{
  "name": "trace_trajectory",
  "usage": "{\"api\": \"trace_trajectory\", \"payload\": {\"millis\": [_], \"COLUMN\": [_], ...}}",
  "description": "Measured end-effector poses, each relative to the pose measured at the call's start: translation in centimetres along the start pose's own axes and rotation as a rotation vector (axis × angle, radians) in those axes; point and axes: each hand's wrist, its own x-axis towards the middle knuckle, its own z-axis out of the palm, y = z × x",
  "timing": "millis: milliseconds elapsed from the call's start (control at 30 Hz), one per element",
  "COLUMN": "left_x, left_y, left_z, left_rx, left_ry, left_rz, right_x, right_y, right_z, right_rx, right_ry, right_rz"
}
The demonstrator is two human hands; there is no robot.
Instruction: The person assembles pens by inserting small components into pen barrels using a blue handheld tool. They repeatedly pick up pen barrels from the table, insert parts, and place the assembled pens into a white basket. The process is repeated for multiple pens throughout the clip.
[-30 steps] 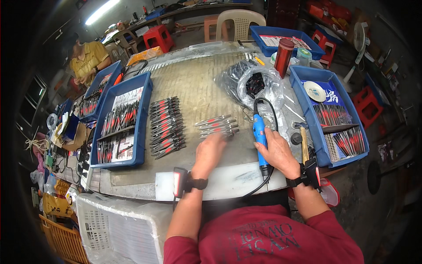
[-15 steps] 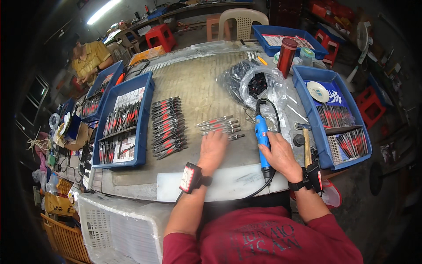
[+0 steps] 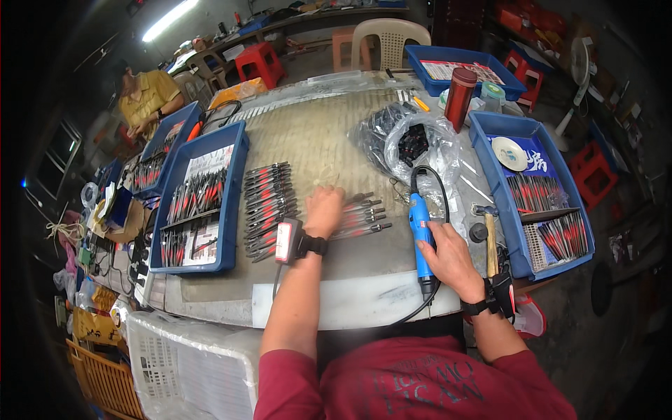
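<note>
My left hand (image 3: 325, 212) is curled down at the near ends of a small group of slim metal tools with red middles (image 3: 360, 215); its fingertips are hidden, so what they grip cannot be made out. Just left of that hand lies a long column of the same red-and-grey tools (image 3: 268, 206), side by side. My right hand (image 3: 453, 259) is wrapped loosely on a blue electric screwdriver (image 3: 419, 222), thumb across its body. The screwdriver lies lengthwise on the table, tip toward me, with a black cord looping at its far end.
Blue trays with more tools stand at left (image 3: 231, 161) and right (image 3: 483, 143). A plastic bag of black parts (image 3: 413, 143), a red flask (image 3: 460, 98) and a hammer (image 3: 491, 241) lie nearer the right tray. A white board (image 3: 371, 297) edges the table. Another person (image 3: 150, 98) sits far left.
My left hand has moved left and slightly away from me, uncovering more of the small tool group. My right hand stays on the screwdriver. The whole view has shifted slightly.
</note>
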Motion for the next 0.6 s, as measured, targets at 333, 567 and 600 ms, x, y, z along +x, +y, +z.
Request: {"api": "trace_trajectory", "payload": {"millis": [333,567,600], "left_x": [-3.7,-8.8,-9.0], "left_y": [5.9,10.7,10.9], "left_z": [-5.1,-7.2,-7.2], "left_rx": [-1.100,-1.686,-1.698], "left_ry": [0.114,-0.042,-0.040], "left_rz": [-0.190,-0.346,-0.338], "right_x": [-0.1,-1.2,-1.3], "right_y": [-2.3,-4.6,-4.6], "right_z": [-0.7,0.2,0.4], "right_rx": [0.362,0.609,0.620], "right_ry": [0.013,-0.189,-0.195], "right_rz": [0.016,0.166,0.188]}}
